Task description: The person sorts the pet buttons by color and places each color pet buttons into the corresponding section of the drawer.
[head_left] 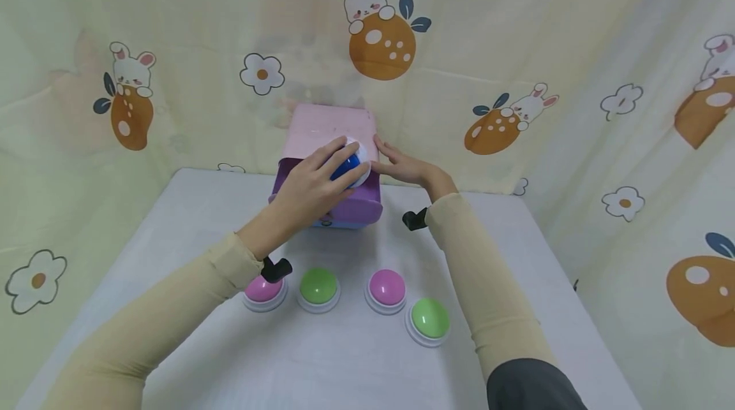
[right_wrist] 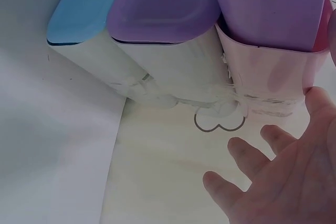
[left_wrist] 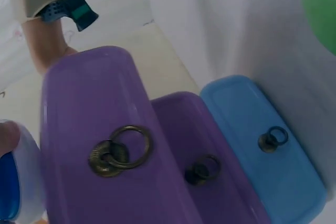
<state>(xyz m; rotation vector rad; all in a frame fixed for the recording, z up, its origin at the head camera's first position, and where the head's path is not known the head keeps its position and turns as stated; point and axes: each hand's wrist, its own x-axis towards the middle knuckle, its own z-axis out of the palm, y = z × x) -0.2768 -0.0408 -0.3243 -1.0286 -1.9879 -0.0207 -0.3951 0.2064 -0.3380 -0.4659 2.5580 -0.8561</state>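
My left hand (head_left: 310, 190) grips a round push button with a blue dome (head_left: 346, 166) and a white base, above the pulled-out top purple drawer (head_left: 358, 208) of a small drawer cabinet (head_left: 327, 126) with a pink top. In the left wrist view, the button's white rim (left_wrist: 31, 177) is beside that drawer's front, which carries a brass ring pull (left_wrist: 134, 148). My right hand (head_left: 410, 168) is at the cabinet's right side with its fingers spread. The right wrist view shows a fingertip touching the pink side wall (right_wrist: 278, 77). The drawer's inside is mostly hidden.
Below the top drawer are a second purple drawer (left_wrist: 184, 124) and a blue drawer (left_wrist: 257, 140). Nearer on the white table lie two pink push buttons (head_left: 387, 287) and two green ones (head_left: 318, 285). A patterned curtain (head_left: 218, 97) hangs behind the cabinet.
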